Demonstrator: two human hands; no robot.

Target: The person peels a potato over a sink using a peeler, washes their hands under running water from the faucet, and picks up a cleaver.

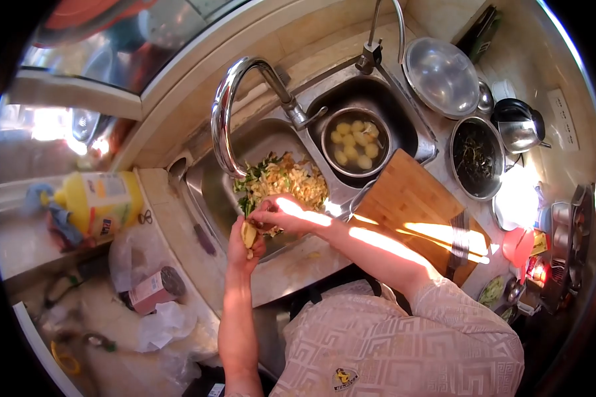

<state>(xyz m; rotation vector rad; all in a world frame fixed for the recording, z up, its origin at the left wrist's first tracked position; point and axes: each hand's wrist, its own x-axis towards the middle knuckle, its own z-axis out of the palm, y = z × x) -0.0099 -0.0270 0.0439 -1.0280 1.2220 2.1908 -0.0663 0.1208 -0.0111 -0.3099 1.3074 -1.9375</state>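
My left hand [246, 246] is closed around a pale yellowish piece of food [248, 233] at the front edge of the left sink. Close against it, my right hand [275, 215] has its fingers pinched together at the piece; what they grip is too small to make out. Behind both hands, a heap of pale and green scraps [291, 182] lies in the left sink [212, 178]. The curved chrome faucet [224, 119] arches over that sink. In the right sink stands a metal bowl [326, 147] with several round yellow pieces [355, 140] in liquid.
A cutting board [404, 198] with a dark-handled knife [458, 241] lies right of the sinks. Beyond are a metal lid [442, 76], a bowl of dark greens [475, 155] and a kettle [518, 126]. At left are a yellow bottle [106, 198] and plastic bags [169, 325].
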